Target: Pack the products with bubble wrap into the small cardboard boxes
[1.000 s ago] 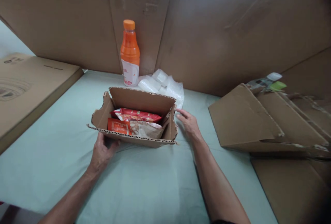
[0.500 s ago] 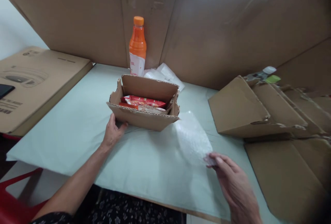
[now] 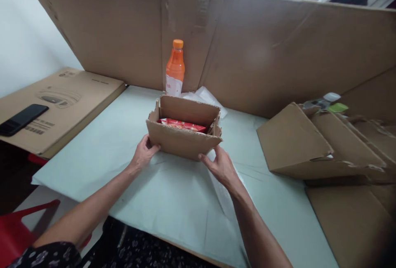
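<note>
A small open cardboard box (image 3: pixel 182 140) stands on the pale green table (image 3: pixel 173 193), with red snack packets (image 3: pixel 182 125) inside. My left hand (image 3: pixel 142 156) grips the box's lower left corner, fingers curled against its front wall. My right hand (image 3: pixel 219 167) touches the lower right corner with fingers spread. A clear bubble-wrap sheet (image 3: pixel 227 193) lies flat under my right hand and forearm. Behind the box stands an orange drink bottle (image 3: pixel 175 69) beside more clear bubble wrap (image 3: pixel 204 95).
A tall cardboard sheet (image 3: pixel 262 49) walls off the back. A flat printed carton (image 3: pixel 62 103) with a black phone (image 3: pixel 21 118) lies on the left. Folded cardboard boxes (image 3: pixel 312 144) pile up on the right. A red chair (image 3: pixel 18 231) shows at the lower left.
My right hand drew a bubble-wrap sheet toward me, then returned to the box's right front corner, the sheet now beneath it. My view rose and pulled back. My left hand stayed at the box.
</note>
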The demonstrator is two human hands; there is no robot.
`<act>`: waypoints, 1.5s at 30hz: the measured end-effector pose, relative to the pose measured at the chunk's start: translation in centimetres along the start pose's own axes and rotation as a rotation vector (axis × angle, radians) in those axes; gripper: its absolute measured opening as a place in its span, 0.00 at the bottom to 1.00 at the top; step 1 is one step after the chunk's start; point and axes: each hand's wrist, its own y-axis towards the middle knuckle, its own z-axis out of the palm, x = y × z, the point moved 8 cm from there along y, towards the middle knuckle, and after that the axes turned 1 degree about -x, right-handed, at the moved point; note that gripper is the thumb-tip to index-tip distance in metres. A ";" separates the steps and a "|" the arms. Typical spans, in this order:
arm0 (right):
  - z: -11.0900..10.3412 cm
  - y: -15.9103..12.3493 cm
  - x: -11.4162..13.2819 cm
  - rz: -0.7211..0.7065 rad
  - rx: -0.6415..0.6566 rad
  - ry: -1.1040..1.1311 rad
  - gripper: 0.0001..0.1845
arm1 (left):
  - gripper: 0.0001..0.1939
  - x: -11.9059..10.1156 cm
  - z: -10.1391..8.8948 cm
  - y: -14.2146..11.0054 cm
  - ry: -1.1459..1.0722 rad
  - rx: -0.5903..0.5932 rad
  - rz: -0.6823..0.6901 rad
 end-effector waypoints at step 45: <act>4.3 -10.4 7.5 -0.294 0.171 0.555 0.28 | 0.29 -1.8 6.4 -15.8 0.202 0.249 -0.063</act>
